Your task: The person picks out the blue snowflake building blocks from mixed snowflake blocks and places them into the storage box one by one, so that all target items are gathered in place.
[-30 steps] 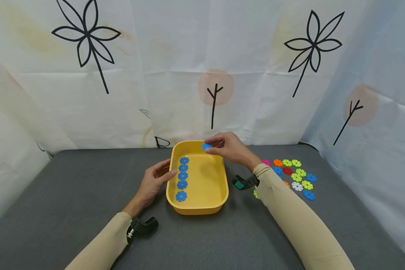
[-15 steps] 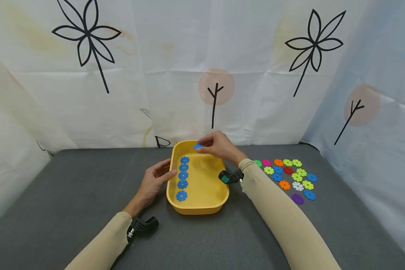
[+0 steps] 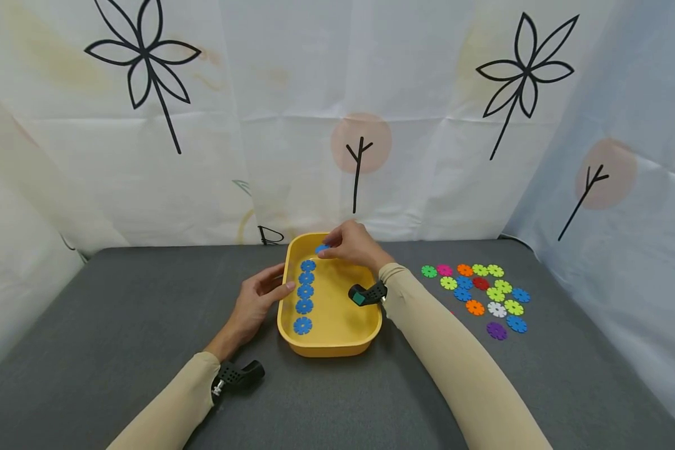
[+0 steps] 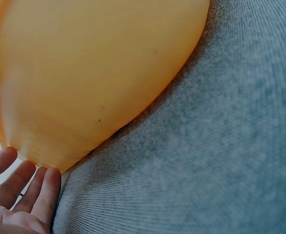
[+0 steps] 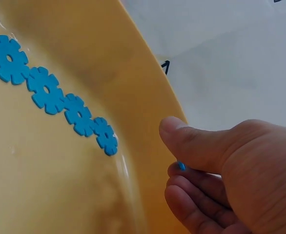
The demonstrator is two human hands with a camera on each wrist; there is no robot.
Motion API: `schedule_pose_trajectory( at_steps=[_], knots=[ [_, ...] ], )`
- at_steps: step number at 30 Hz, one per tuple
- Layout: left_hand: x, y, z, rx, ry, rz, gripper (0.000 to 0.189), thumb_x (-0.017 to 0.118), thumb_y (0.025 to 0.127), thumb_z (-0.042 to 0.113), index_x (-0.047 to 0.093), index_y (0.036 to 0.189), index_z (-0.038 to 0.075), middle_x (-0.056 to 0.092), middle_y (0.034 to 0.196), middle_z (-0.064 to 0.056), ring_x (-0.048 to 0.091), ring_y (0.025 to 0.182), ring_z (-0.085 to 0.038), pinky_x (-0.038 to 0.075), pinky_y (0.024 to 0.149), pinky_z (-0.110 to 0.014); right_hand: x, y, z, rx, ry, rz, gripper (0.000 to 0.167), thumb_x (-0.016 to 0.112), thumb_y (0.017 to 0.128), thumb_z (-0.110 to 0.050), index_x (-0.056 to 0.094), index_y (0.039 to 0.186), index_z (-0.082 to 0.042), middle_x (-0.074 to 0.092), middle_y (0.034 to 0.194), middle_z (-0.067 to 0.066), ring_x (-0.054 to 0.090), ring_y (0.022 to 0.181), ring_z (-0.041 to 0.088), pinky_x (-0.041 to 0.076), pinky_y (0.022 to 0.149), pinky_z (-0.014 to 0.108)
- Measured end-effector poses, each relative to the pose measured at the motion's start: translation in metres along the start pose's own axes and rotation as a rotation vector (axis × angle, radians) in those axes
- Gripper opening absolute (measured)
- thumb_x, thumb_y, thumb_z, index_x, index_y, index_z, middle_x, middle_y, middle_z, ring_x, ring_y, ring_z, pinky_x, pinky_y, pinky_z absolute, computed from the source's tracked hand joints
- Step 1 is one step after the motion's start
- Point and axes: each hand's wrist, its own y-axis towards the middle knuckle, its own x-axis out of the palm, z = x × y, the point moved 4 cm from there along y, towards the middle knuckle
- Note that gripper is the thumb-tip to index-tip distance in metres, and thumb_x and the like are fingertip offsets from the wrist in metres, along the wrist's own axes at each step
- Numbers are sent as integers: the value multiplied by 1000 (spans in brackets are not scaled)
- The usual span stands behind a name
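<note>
A yellow plastic tub [image 3: 343, 315] stands in the middle of the grey table. My left hand [image 3: 254, 307] holds its left side, thumb over the rim, while the fingertips [image 4: 48, 192] meet the outer wall in the left wrist view. Between thumb and fingers, my right hand [image 3: 355, 244] pinches a blue snowflake disc [image 3: 321, 249] above the tub's far end. Only a sliver of that disc shows in the right wrist view. Several more blue snowflake discs [image 3: 305, 292] lie in a line along the tub's left side, edge to edge or nearly so.
Right of the tub, loose snowflake discs in several colours are spread on the table, among them a purple disc [image 3: 497, 330], a white disc [image 3: 496, 309] and a green disc [image 3: 429, 271]. A patterned white curtain [image 3: 292, 156] hangs behind the table.
My right hand has moved left over the tub's far end and slightly down, carrying the blue snowflake disc. The left hand stays on the tub's side.
</note>
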Motion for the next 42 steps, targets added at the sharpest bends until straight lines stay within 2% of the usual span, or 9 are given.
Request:
schedule_pose_trajectory(
  at_steps=[6,11,15,38,42],
  knots=[
    [1,-1,0,1,-1,-5,57,66,100,14,45,150,-2,49,148,-23,49,136,-37,50,96,-21,8,3,2,38,-59,24,36,81,89,-19,74,118,1,75,105,10,70,93,19,58,81,29],
    [0,-1,1,8,-7,-2,56,66,100,12,45,150,-2,50,147,-24,49,135,-37,50,96,-21,15,2,0,24,-136,27,37,81,89,-16,73,120,3,74,112,13,70,102,24,57,89,33],
    [0,-2,1,16,-5,-7,55,65,100,12,45,150,-2,50,147,-25,49,135,-38,50,96,-20,18,2,0,16,-186,26,36,81,89,-15,73,120,2,74,112,13,70,104,24,56,91,34],
    [-1,-1,2,7,-4,-5,56,65,100,12,45,150,-2,48,148,-24,48,137,-37,50,96,-20,21,3,0,19,-248,-11,34,81,89,-15,74,118,1,75,109,12,70,98,23,57,88,34],
    [-1,-1,2,7,-4,-4,56,66,100,13,45,150,-2,48,148,-24,47,137,-37,50,96,-20,22,3,0,21,-262,-17,29,81,89,-16,77,114,0,76,102,10,70,90,22,58,82,32]
  ],
)
